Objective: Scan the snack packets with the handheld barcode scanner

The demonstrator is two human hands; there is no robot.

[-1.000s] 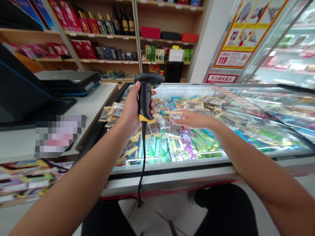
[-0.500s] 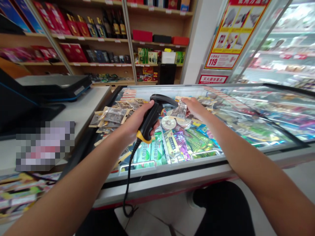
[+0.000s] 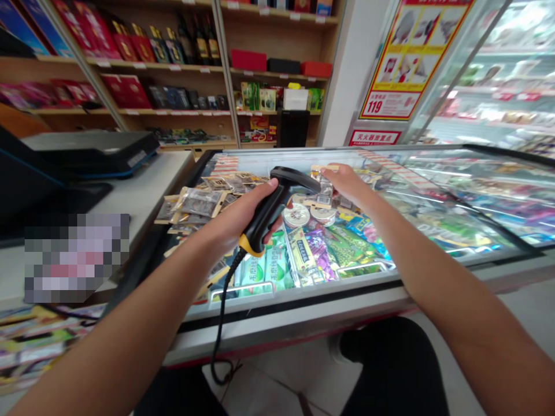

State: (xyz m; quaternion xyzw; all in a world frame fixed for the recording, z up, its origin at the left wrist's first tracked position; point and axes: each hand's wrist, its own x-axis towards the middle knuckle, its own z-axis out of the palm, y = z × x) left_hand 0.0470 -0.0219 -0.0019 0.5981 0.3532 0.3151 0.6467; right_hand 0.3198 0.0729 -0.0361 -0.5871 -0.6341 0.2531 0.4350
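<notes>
My left hand [image 3: 255, 211] is closed round the handle of a black and yellow barcode scanner [image 3: 264, 216], whose head points right. Its black cord hangs down past the freezer's front edge. In my right hand [image 3: 344, 180], fingers closed at its top edge, is a small clear-and-brown snack packet [image 3: 323, 188] with a barcode on it. The packet is just beyond the scanner head, over the freezer's glass lid. Similar packets [image 3: 199, 202] lie piled on the glass to the left of my left hand. Round white-lidded tubs [image 3: 296, 215] show below the packet.
The glass-topped chest freezer [image 3: 312, 297] holds bagged frozen goods, among them green-and-white packs [image 3: 264, 266]. At left stands a counter [image 3: 160, 185] with a dark flat-topped device [image 3: 104, 151] and a blurred-out item. Shelves [image 3: 173, 66] of bottles and boxes line the back.
The packet in my right hand has turned so its barcode faces me more, and it sits slightly farther right. The scanner in my left hand has shifted a little to the right.
</notes>
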